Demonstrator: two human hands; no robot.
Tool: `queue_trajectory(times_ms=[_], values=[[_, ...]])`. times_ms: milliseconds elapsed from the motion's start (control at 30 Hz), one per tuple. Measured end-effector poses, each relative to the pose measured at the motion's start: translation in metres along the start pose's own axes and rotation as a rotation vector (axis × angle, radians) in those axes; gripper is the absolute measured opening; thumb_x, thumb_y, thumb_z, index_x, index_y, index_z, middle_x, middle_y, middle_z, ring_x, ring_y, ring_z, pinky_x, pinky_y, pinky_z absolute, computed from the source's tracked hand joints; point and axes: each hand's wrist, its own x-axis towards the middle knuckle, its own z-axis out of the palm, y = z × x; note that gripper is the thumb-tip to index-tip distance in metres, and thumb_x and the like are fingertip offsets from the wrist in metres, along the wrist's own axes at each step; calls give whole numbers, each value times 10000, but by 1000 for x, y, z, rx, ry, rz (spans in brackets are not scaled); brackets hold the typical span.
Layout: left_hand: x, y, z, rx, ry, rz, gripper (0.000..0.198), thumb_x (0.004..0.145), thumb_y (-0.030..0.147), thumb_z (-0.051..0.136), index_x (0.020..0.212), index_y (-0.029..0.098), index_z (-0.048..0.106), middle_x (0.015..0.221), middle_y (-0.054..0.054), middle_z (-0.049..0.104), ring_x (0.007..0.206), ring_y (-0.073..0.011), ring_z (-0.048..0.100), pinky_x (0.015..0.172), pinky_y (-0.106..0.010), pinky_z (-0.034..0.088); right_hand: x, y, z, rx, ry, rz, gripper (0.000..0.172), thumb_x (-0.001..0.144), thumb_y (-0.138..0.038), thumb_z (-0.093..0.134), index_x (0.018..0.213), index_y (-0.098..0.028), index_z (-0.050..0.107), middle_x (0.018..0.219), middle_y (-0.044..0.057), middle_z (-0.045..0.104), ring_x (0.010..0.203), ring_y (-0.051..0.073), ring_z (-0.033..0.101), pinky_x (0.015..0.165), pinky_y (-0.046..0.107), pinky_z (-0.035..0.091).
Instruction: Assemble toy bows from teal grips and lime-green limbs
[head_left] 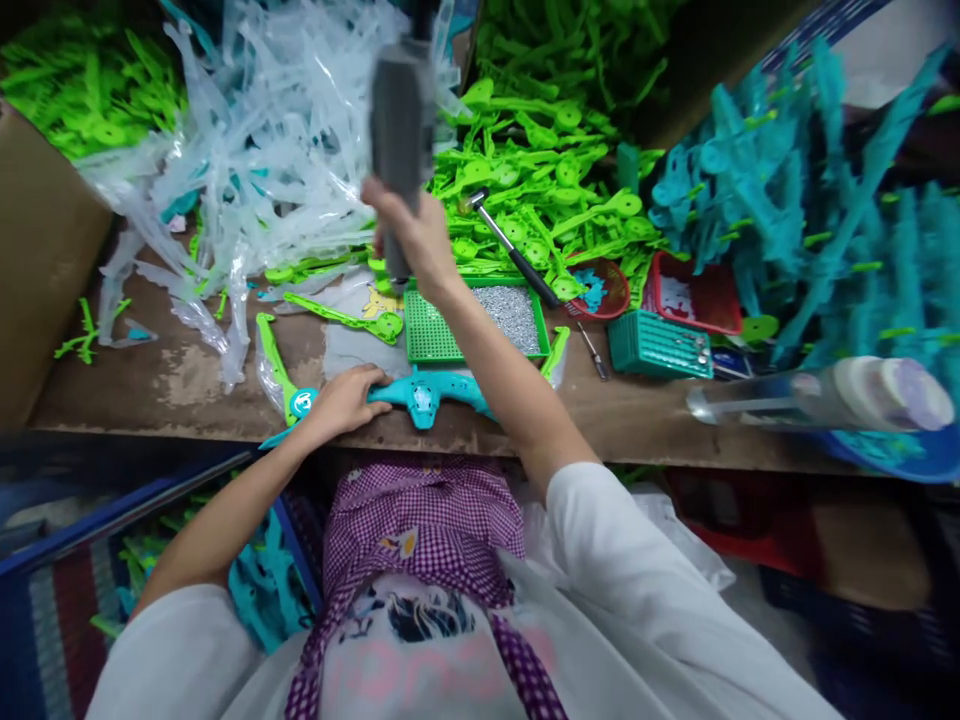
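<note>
A teal plastic toy bow [422, 398] with green curved limbs lies at the front of the bench. My left hand [346, 402] presses and grips its left part, thumb and fingers closed over the teal plastic. Raised above the bench, my right hand [417, 240] is wrapped round a grey power screwdriver [401, 130], which is blurred and reaches up out of view. Behind the bow sits a green tray [435, 335] of small silvery screws [504, 318], partly hidden by my right forearm. Near my left hand lies a loose green limb [345, 317].
Piles of clear plastic sleeves [277, 130] and green limbs [555, 170] cover the back. A hammer [511, 245] rests on them. On the right are a teal basket [658, 345], a red basket [694, 295], a bottle [817, 392] and stacked teal parts [780, 180].
</note>
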Motion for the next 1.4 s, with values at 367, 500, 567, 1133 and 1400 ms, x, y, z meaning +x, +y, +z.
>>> queue_trajectory(times_ms=[367, 500, 567, 1133, 1400], values=[[3, -2, 0, -23, -50, -3, 246, 796, 286, 690, 1021, 207, 630, 1059, -62, 672, 1036, -259, 622, 906, -392, 481, 11, 72, -47, -62, 299, -109, 644, 767, -827, 437, 876, -206, 565, 709, 11, 610, 670, 161, 658, 583, 338, 570], [4, 0, -1, -45, -58, -10, 250, 788, 278, 703, 1015, 207, 628, 1059, -54, 673, 1032, -255, 625, 903, -389, 482, 10, 76, -49, -52, 306, -111, 629, 786, -809, 438, 862, -202, 584, 687, 8, 597, 665, 158, 654, 581, 337, 571], [4, 1, -2, -51, -59, -13, 250, 787, 271, 707, 1016, 208, 628, 1060, -49, 674, 1036, -250, 623, 906, -385, 482, 11, 79, -50, -71, 293, -129, 630, 797, -805, 422, 857, -200, 588, 691, 13, 594, 673, 160, 658, 585, 336, 571], [3, 2, -4, -43, -58, -40, 269, 800, 309, 713, 1037, 203, 643, 1100, -66, 683, 1034, -258, 631, 903, -388, 482, -12, 26, -54, 81, 397, -172, 697, 728, -884, 405, 992, -265, 588, 542, -38, 437, 476, 149, 540, 451, 298, 406], [2, 3, -3, 24, -58, -52, 306, 801, 339, 712, 1067, 209, 639, 1074, -63, 682, 1014, -260, 635, 833, -361, 483, -125, 2, -22, 325, 41, -2, 636, 582, -847, 606, 756, -236, 564, 431, -68, 467, 345, 122, 470, 355, 267, 349]])
